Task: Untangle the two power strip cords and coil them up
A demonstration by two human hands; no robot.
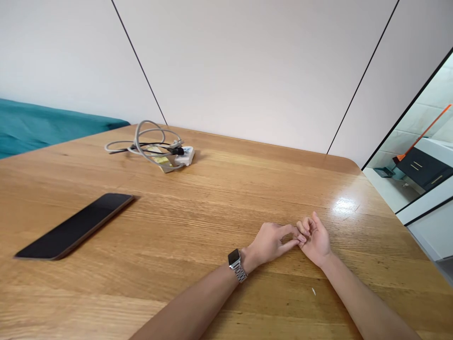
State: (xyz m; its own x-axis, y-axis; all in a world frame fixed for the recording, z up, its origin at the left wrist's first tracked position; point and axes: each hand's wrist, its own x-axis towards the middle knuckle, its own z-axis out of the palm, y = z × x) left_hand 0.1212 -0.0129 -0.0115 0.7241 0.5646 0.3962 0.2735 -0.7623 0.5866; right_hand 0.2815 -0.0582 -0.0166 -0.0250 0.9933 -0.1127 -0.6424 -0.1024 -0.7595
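Lying on the worktop point(212, 198), between the forearms: a small white sliver point(313, 292), apart from both hands and too small to name more closely. Just beyond, with left hand point(272, 242), pinching at the fingertips of right hand point(319, 243), thumb and forefinger brought together there. In right hand, half-curled fingers, an upturned palm, a thumb held apart. Cannot tell of anything tiny between the meeting fingertips. By judgement, midway through a finger-to-finger touch: contact made, letting go not yet done, sliver untouched. On the left wrist, a smartwatch point(234, 258) with a metal link band. Well off to the left, flat, a dark-screened tablet or phone point(76, 229). Farther back, a looped grey cable point(136, 137) and a black plug point(177, 151) against a white block point(186, 156). Past the edges, a teal seat point(53, 126) and an orange-handled broom point(424, 134).
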